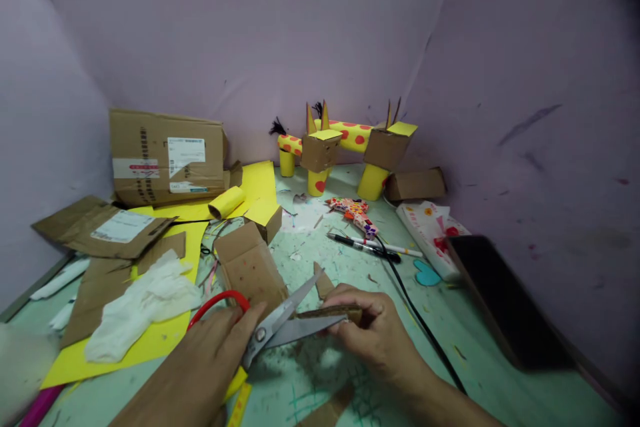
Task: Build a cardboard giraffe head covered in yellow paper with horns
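Observation:
My left hand (215,353) is closed on a pair of scissors (274,325) with a red handle. The blades are spread and point right, toward my right hand (375,330). Pinched between the fingers of that hand is a small piece of brown cardboard (325,312), which sits between the two blades. Just behind it stands the tip of a pointed cardboard scrap (324,281); I cannot tell whether my fingers touch it. An open cardboard box piece (250,263) lies beyond the scissors. A pointed cardboard offcut (330,407) rests on the table below my hands.
Two yellow giraffe-like figures (320,153) with cardboard heads stand at the back. At left are a cardboard carton (167,157), yellow sheets (260,180) and a crumpled white tissue (143,303). A patterned glue gun (355,213), pens (363,245), a black cord (415,310) and a phone (505,300) are at right.

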`<state>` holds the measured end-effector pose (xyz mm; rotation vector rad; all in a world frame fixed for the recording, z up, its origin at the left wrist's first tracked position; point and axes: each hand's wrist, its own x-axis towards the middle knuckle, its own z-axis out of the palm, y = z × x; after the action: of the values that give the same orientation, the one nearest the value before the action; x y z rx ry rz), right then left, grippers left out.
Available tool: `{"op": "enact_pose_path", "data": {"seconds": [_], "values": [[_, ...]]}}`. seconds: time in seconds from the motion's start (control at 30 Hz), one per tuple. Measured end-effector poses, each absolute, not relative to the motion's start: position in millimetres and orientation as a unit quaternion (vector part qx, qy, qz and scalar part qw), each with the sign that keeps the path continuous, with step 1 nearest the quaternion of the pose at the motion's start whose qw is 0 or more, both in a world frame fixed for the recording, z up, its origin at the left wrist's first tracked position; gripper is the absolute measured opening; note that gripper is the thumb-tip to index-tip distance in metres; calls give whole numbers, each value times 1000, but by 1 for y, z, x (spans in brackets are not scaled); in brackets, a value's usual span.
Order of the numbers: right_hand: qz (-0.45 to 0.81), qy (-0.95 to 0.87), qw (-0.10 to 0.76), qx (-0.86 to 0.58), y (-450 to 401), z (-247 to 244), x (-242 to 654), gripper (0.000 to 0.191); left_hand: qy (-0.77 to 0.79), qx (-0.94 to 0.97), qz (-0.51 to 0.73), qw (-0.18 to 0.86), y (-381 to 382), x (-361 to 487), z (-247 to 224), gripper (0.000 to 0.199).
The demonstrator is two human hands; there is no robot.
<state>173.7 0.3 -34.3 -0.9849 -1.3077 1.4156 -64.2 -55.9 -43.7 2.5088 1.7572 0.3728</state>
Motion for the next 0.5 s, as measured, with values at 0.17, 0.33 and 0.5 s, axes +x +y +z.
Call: {"op": "enact_pose_path", "data": {"seconds": [0.17, 0.33, 0.5], "values": [[574, -568, 469, -358, -2, -35, 173, 28, 539, 837, 97, -14, -60, -69, -44, 64], [581, -567, 476, -337, -3, -33, 172, 29, 525, 844, 107, 6, -66, -61, -28, 81], [563, -583, 464, -357, -3, -33, 174, 34, 531, 838, 124, 32, -71, -61, -13, 81]]}}
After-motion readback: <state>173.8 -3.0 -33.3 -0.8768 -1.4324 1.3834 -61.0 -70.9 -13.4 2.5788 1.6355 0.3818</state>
